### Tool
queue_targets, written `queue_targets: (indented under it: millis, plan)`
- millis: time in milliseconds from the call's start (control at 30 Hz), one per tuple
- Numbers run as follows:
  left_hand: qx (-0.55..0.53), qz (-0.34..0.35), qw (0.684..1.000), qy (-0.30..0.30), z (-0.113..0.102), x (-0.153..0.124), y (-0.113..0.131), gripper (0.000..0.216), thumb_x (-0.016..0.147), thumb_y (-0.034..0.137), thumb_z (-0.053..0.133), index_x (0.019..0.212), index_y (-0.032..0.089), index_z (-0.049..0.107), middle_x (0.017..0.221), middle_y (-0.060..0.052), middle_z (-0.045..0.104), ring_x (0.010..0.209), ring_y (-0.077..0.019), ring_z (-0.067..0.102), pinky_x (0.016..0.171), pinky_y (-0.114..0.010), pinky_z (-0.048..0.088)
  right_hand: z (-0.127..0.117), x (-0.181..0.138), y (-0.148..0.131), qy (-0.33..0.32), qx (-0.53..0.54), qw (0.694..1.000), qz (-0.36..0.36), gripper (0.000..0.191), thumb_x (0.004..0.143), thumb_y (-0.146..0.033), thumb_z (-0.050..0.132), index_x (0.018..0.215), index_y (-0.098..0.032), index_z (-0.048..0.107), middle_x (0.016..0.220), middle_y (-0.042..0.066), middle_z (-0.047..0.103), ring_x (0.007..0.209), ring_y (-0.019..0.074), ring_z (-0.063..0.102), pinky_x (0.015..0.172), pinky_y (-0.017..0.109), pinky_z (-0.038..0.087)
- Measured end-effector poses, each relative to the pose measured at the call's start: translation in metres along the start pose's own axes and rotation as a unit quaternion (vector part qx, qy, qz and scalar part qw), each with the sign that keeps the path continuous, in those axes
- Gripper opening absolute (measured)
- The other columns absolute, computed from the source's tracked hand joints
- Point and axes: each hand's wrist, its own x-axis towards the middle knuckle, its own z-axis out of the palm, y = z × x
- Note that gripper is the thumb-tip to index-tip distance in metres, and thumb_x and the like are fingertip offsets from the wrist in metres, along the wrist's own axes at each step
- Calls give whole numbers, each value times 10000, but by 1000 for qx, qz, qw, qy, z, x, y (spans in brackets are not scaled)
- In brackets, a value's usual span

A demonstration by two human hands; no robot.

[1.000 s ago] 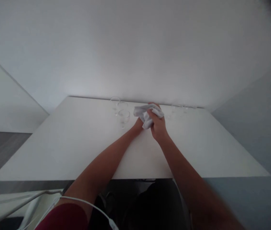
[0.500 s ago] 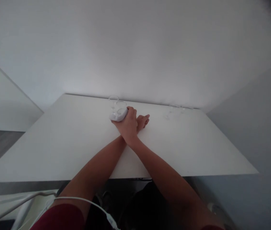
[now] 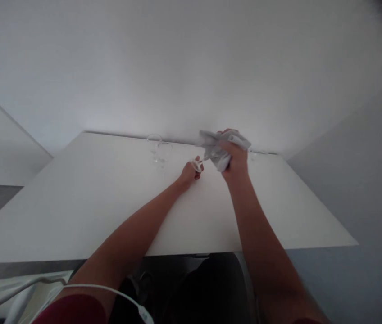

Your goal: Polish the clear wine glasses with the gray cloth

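Observation:
My right hand (image 3: 236, 161) is closed around a crumpled white cloth (image 3: 218, 146), held a little above the far part of the white table (image 3: 86, 211). My left hand (image 3: 191, 171) sits just left of it, fingers pinched on a small clear piece (image 3: 198, 165) that looks like the foot of a stemmed glass. The cloth hides the rest of that glass. Two clear stemmed glasses (image 3: 159, 148) stand on the table further left, near the wall.
More clear glasses (image 3: 256, 154) stand faintly visible at the table's back right, behind my right hand. A white wall rises directly behind the table. A white cable (image 3: 110, 292) runs across my lap at the bottom.
My right hand, which had crossed over my left arm to the glasses on the left with the cloth, has swung back right and up. My left hand has gone from flat to pinched.

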Motion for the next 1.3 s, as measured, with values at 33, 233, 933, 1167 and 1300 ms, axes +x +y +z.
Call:
queue_targets:
  millis: [33,233,933,1167,1300]
  plan:
    - [-3,10,1000,-8,0,0,2,618,947,757,577,683,207,480,567,55,376,468,-63,294,430,-194,251,-19,10,-1,-15,36,999,22,267,768,-344,818,969,-272,657,952,-13,734,888,182,729,771,315,605]
    - [165,77,977,-110,1,-6,-1,611,787,795,743,850,190,691,865,-44,591,765,-150,586,622,-266,565,-76,15,51,10,149,982,116,370,633,-234,868,955,-263,689,898,-65,738,739,113,695,642,237,572]
    - [122,307,916,230,-13,-7,16,237,832,168,671,981,266,515,876,44,426,557,-49,412,459,-165,379,-70,8,137,155,-31,984,80,445,761,-468,788,1139,-248,709,1086,34,751,1053,231,693,980,406,578]
    - [176,322,891,268,-19,-4,13,160,845,140,607,912,249,510,828,33,437,586,-82,413,473,-190,368,-70,5,123,55,-107,993,-8,473,823,-409,731,1275,-282,678,1202,44,726,1117,250,668,1036,440,544]
    - [184,305,895,270,-19,-3,12,179,799,123,619,868,239,502,809,38,431,608,-82,393,495,-176,332,-66,-1,103,-2,-100,995,-24,393,829,-371,727,1216,-304,703,1109,19,732,1054,226,668,966,376,564]
